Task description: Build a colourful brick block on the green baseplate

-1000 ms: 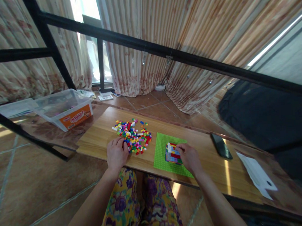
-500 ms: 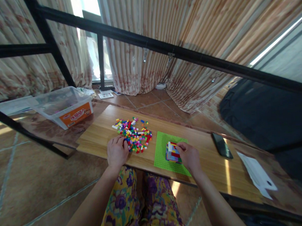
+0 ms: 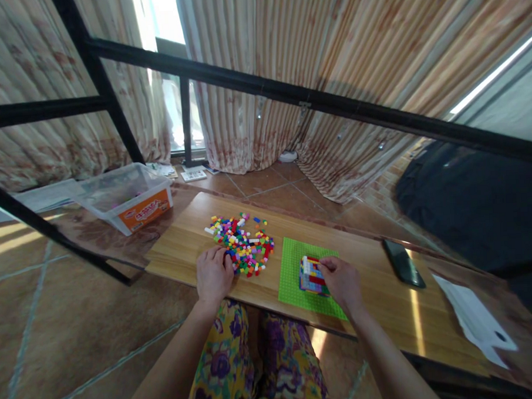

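Note:
A green studded baseplate [image 3: 290,275] lies on the wooden board [image 3: 180,244], and a small multicoloured brick structure [image 3: 312,277] stands on it. My right hand [image 3: 341,283] is at the structure's upper right side, thumb and fingertips pinched together; whatever is between them is too small to make out. To the left, a loose pile of small coloured bricks [image 3: 245,241] is spread on the board. My left hand [image 3: 214,274] rests at the pile's lower left edge with its fingers curled in; its fingertips are partly hidden against the bricks.
A black phone [image 3: 403,263] and a white sheet with a hole [image 3: 476,319] lie at the right. A clear plastic bin with an orange label [image 3: 145,210] stands at the left. A black metal bar [image 3: 252,82] crosses beyond the board.
The whole view has shifted slightly, with things sitting lower and farther right. Both hands keep nearly the same places, the left at the pile and the right at the structure.

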`<state>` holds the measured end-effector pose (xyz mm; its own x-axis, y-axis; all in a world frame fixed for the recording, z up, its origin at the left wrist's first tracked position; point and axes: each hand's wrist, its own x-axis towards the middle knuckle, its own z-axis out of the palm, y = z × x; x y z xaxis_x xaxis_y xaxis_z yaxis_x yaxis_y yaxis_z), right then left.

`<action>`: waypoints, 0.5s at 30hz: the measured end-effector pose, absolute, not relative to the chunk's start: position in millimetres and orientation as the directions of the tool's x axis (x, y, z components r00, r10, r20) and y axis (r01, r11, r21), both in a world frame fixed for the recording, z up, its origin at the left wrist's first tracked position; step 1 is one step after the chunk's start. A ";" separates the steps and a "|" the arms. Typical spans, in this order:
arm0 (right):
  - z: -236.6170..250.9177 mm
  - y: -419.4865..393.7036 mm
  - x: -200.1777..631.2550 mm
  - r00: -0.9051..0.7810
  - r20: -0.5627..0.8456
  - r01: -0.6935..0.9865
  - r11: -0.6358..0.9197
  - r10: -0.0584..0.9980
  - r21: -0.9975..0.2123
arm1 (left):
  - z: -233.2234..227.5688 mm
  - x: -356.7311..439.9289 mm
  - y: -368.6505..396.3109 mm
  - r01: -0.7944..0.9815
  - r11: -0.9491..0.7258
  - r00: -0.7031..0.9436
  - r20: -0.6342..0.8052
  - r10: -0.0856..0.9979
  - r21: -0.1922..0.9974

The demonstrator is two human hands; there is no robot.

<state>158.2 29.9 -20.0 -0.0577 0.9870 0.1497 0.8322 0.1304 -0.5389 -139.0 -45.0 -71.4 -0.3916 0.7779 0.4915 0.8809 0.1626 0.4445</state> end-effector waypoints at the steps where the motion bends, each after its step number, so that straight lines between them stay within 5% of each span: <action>1: -19.6 30.5 158.3 -0.054 0.148 0.828 0.127 0.987 -0.546 | -71.6 -139.2 -45.0 0.882 0.160 -0.389 0.494 0.778 0.443; 8: -19.1 37.5 162.8 -0.024 0.087 0.765 0.074 0.996 -0.640 | -70.6 -138.9 -45.4 0.881 0.162 -0.392 0.493 0.776 0.445; 15: -23.0 40.8 164.1 -0.020 0.125 0.803 0.091 0.992 -0.589 | -72.8 -139.1 -44.8 0.879 0.156 -0.392 0.495 0.775 0.451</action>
<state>164.1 40.8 -23.0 -0.0203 0.9919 0.1252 0.8030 0.0908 -0.5891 -139.1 -44.8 -72.8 -0.3915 0.7754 0.4955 0.8789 0.1558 0.4508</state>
